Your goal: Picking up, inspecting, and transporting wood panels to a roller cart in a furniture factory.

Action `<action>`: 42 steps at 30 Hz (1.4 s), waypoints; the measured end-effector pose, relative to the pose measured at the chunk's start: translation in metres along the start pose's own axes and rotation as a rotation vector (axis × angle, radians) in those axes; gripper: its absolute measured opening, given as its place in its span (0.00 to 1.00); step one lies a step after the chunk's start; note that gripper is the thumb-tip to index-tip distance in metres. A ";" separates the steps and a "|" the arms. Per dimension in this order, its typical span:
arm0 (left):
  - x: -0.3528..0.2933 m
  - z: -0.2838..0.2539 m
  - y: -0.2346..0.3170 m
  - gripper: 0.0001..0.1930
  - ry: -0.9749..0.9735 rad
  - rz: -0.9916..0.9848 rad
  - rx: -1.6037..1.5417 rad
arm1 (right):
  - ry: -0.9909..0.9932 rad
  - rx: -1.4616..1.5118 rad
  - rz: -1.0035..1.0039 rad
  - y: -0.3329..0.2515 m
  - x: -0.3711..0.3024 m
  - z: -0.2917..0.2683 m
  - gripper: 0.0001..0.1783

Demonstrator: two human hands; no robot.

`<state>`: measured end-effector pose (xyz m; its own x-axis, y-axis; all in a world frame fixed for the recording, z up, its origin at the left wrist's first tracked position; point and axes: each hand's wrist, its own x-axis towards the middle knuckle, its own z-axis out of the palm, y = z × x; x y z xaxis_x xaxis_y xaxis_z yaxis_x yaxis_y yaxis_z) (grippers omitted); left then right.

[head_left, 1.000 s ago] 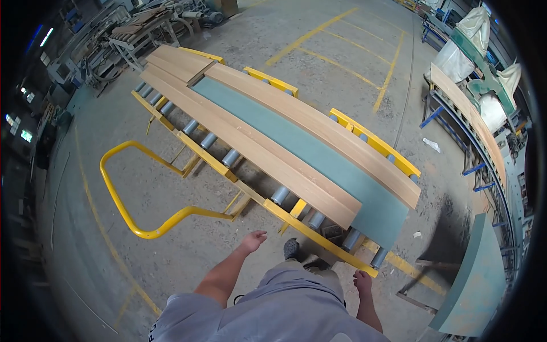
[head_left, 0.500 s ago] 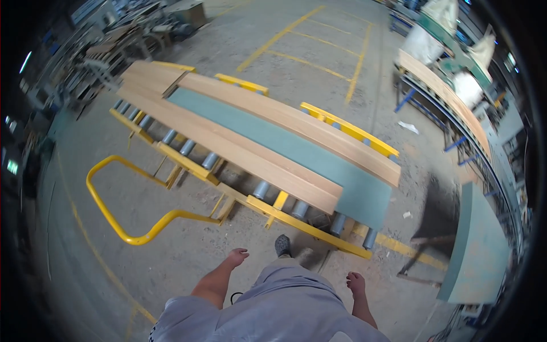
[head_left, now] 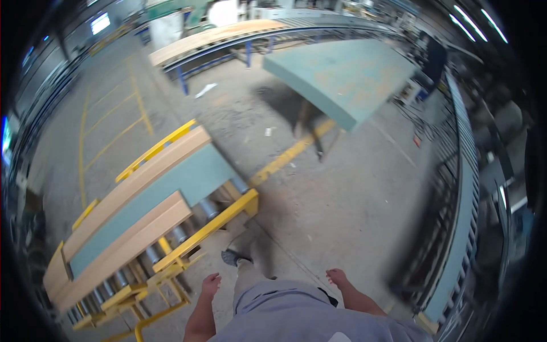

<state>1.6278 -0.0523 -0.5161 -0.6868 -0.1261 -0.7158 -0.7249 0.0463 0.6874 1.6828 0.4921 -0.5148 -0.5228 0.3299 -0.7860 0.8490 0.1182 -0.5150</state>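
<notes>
My left hand hangs beside my body, empty, with its fingers loosely bent and a little apart. On my other side my right hand is likewise empty, its fingers slightly curled and apart. Closest to the left hand is a yellow roller cart, which neither hand touches. A flat green panel lies on its rollers. Along the panel's near side runs a long wood-coloured board; a second wood-coloured board runs along its far side.
Ahead stands a large green-topped table. Behind it, a blue-legged roller conveyor carries a long wood-coloured board. Another long conveyor runs down the right side. Cables lie on the floor near the table. The cart's yellow handle bar sticks out at lower left.
My view has swung to the right, so the cart now appears at the left and the green-topped table ahead. My feet have shifted as in a step. Both hands remain empty.
</notes>
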 end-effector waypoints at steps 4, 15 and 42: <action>-0.013 0.041 0.008 0.19 -0.012 -0.092 0.106 | -0.028 0.114 0.228 0.087 -0.035 -0.034 0.10; 0.037 0.119 0.043 0.20 -0.312 -0.118 0.120 | -0.026 0.211 0.055 0.036 0.020 -0.050 0.14; 0.049 0.342 0.138 0.23 0.442 -0.088 0.087 | -0.535 -0.288 -0.035 -0.282 0.326 -0.250 0.06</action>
<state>1.4758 0.2864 -0.4990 -0.5475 -0.5434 -0.6364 -0.7939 0.0968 0.6003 1.2922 0.8000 -0.5403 -0.4533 -0.1863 -0.8717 0.7785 0.3935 -0.4890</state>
